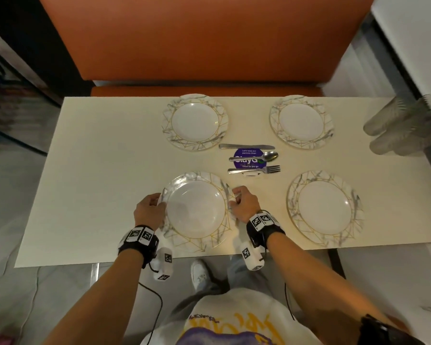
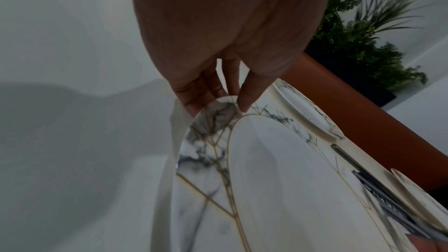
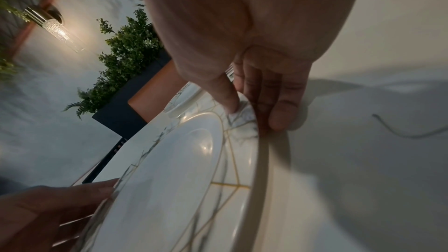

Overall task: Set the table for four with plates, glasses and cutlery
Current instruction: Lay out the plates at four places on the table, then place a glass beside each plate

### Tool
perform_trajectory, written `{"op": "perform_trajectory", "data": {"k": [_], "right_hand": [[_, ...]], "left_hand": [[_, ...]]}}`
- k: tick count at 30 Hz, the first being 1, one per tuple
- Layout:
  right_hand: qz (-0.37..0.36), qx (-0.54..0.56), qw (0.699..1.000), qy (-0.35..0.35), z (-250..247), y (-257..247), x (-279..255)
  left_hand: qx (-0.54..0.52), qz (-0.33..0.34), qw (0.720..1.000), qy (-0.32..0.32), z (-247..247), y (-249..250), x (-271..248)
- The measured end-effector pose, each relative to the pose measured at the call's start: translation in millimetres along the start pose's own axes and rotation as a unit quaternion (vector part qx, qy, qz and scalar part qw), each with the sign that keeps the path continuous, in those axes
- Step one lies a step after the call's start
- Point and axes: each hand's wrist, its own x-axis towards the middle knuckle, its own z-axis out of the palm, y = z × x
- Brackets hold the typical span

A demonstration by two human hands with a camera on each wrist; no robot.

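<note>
Both hands point(image 1: 148, 210) point(image 1: 244, 204) pinch near-left plate point(image 1: 195, 212); wrist cams show thumbs point(image 2: 244, 101) on rim.

left hand point(image 1: 148, 211): my thumb's on top of the plate point(image 1: 195, 210) rim, fingers curled underneath
right hand point(image 1: 244, 204): same pinch, opposite rim
arms: both stretched forward, wrists level
</note>
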Motion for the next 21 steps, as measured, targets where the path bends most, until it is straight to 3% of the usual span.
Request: {"op": "perform_trajectory", "data": {"k": [4, 10, 11, 14, 21], "right_hand": [[0.002, -0.006, 1.0, 0.004, -9, 4, -2], [-0.012, 0.02, 0.999, 0.047, -40, 19, -5], [-0.005, 0.043, 0.997, 0.071, -65, 32, -8], [-0.004, 0.084, 0.992, 0.097, -92, 44, -7], [-0.034, 0.13, 0.968, 0.21, -227, 106, 4]], "left_hand": [[0.065, 0.039, 0.996, 0.036, 3, 5, 1], [0.15, 0.177, 0.97, 0.072, 21, 39, -12], [0.146, 0.218, 0.964, 0.05, 43, 62, -19], [0.114, 0.225, 0.967, -0.019, 65, 98, -34], [0.117, 0.293, 0.934, -0.169, 193, 221, -81]]}}
